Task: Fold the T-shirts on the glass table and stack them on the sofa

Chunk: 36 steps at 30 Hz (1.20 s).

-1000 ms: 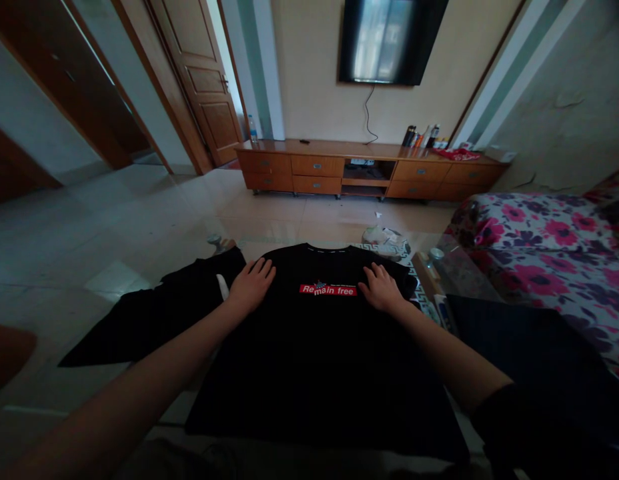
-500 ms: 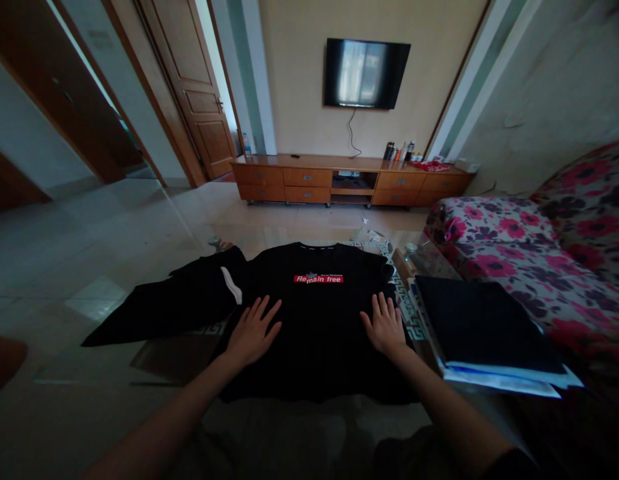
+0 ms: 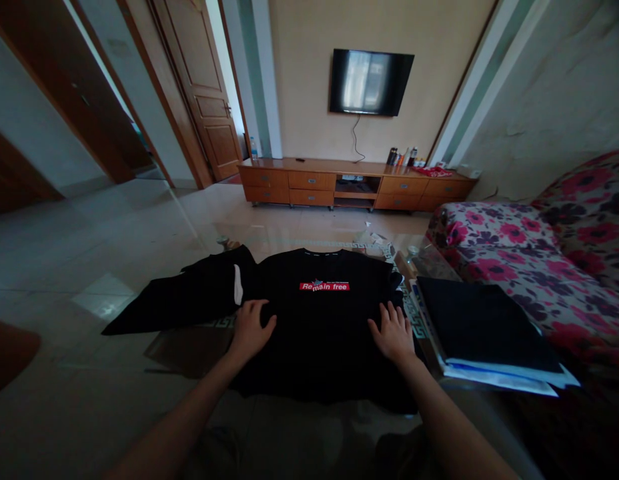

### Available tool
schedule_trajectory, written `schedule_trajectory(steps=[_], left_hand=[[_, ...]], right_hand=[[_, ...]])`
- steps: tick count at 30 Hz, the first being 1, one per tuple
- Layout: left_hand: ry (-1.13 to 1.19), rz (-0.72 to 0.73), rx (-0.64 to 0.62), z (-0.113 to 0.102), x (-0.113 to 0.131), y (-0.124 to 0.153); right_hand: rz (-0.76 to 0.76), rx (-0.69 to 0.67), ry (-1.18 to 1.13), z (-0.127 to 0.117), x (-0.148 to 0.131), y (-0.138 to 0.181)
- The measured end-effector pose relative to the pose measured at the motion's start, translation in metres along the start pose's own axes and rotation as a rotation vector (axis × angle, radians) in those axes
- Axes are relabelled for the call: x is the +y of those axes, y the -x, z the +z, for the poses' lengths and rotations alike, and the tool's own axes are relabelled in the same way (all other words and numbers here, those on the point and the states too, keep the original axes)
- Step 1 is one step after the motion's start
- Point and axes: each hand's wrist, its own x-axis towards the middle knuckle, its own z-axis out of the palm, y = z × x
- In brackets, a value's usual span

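A black T-shirt (image 3: 322,327) with a red "Remain free" label lies flat on a glass table (image 3: 119,363), chest up. My left hand (image 3: 250,331) rests on its left side with the fingers curled over the cloth's edge. My right hand (image 3: 393,331) lies flat on the shirt's right side, fingers stretched out. A second black garment (image 3: 184,300) with a white tag is spread out to the left of the shirt.
A dark folded item on white sheets (image 3: 482,330) sits on the table's right end. A floral sofa (image 3: 529,253) stands to the right. A wooden TV cabinet (image 3: 354,183) and a wall TV (image 3: 370,81) are at the far wall.
Both hands slid down the shirt from the chest toward me, then stopped at its lower half. My left fingers have curled in; the right hand stays flat.
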Motion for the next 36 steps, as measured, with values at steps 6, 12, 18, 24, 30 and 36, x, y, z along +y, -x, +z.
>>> schedule_trajectory(steps=[6, 12, 18, 24, 30, 36], left_hand=[[0.1, -0.505, 0.25, -0.036, -0.038, -0.064], [0.241, -0.652, 0.067, -0.04, -0.065, -0.099], [0.198, -0.564, 0.101, -0.029, -0.057, -0.109], [0.089, -0.136, 0.212, -0.026, -0.037, -0.11], [-0.024, 0.241, -0.051, -0.008, 0.003, -0.077], [-0.198, 0.29, -0.204, 0.021, -0.003, -0.057]], right_hand=[[-0.015, 0.125, -0.137, -0.021, -0.045, -0.001], [-0.138, 0.084, -0.178, -0.016, -0.064, -0.004], [-0.184, 0.053, -0.122, -0.009, -0.06, -0.007], [-0.224, 0.049, -0.099, -0.012, -0.058, -0.01], [-0.227, 0.037, -0.078, -0.015, -0.059, -0.009], [-0.239, 0.034, -0.066, -0.017, -0.057, -0.007]])
